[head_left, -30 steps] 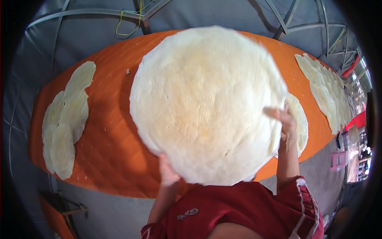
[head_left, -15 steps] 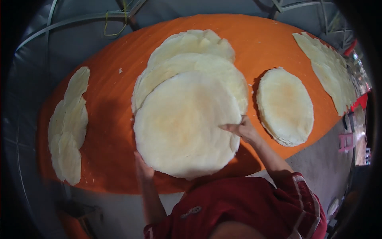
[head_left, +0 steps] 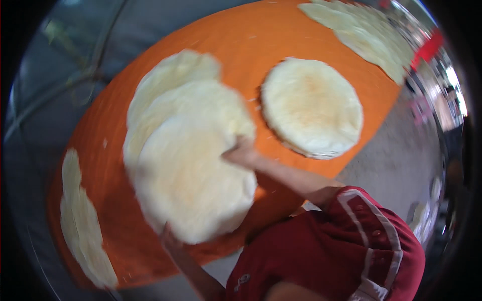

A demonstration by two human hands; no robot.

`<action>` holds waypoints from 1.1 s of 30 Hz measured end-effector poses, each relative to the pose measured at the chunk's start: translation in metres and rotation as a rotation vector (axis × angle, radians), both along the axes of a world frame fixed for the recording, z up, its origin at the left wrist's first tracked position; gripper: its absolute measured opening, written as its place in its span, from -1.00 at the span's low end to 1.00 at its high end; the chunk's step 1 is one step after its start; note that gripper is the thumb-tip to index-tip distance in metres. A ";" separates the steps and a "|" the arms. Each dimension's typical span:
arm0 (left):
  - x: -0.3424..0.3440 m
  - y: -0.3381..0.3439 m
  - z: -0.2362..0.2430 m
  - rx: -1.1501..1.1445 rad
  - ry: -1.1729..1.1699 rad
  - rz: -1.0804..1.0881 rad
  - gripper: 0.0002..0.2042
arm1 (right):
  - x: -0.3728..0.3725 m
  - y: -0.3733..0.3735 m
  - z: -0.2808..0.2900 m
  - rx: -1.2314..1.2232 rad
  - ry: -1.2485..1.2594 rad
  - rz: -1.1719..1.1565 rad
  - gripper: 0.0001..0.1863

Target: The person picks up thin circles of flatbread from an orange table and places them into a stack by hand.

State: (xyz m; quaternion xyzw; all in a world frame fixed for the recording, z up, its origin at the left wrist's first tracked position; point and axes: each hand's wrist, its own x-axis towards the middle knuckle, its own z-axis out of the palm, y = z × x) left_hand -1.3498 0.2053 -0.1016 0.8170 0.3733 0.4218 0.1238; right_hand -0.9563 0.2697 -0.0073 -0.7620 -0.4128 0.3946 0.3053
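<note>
A large, round, pale flatbread with light brown toasting lies nearest me. It overlaps a second flatbread and a third one fanned out behind it. My right hand is closed on its right edge, thumb on top and the other fingers mostly hidden. At its lower left edge, my left hand grips the rim, with part of the fingers out of sight beneath the bread. Motion blurs both the bread and the hands a little. To the right sits a neat round stack of flatbreads, which neither hand touches.
An orange cover spreads under the breads. Overlapping flatbreads run along its left edge, and more flatbreads lie at the far right. Grey floor shows beyond the right edge, with a pink item standing farther off.
The view has turned and shifted, so the breads appear farther left and tilted. Both hands still hold the front flatbread at the same edges.
</note>
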 end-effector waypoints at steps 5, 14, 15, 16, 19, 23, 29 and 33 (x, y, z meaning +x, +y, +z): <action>0.111 0.015 0.132 -0.772 -0.530 0.617 -0.56 | 0.055 -0.035 0.047 0.446 0.210 0.063 -0.71; 0.368 0.035 0.140 -0.120 -0.020 -0.211 -0.61 | 0.350 -0.094 0.111 0.617 0.224 -0.256 -0.72; 0.407 0.026 0.142 -0.807 -0.532 -0.192 -0.58 | 0.386 -0.096 0.104 0.595 0.296 -0.254 -0.71; 0.447 0.016 0.137 -1.090 -0.760 -0.099 -0.53 | 0.428 -0.102 0.084 0.555 0.405 -0.229 -0.67; 0.470 0.001 0.063 -0.282 0.081 -0.139 -0.47 | 0.465 -0.109 0.026 0.126 -0.101 -0.123 -0.59; 0.506 -0.013 0.061 -0.862 -0.396 -0.075 -0.46 | 0.487 -0.122 -0.014 0.246 0.177 -0.197 -0.45; 0.475 0.008 0.068 -0.806 -0.233 0.193 -0.31 | 0.452 -0.149 -0.013 0.549 0.315 -0.255 -0.31; 0.475 0.011 0.003 -0.701 -0.240 0.187 -0.45 | 0.430 -0.146 -0.010 0.448 0.228 -0.270 -0.35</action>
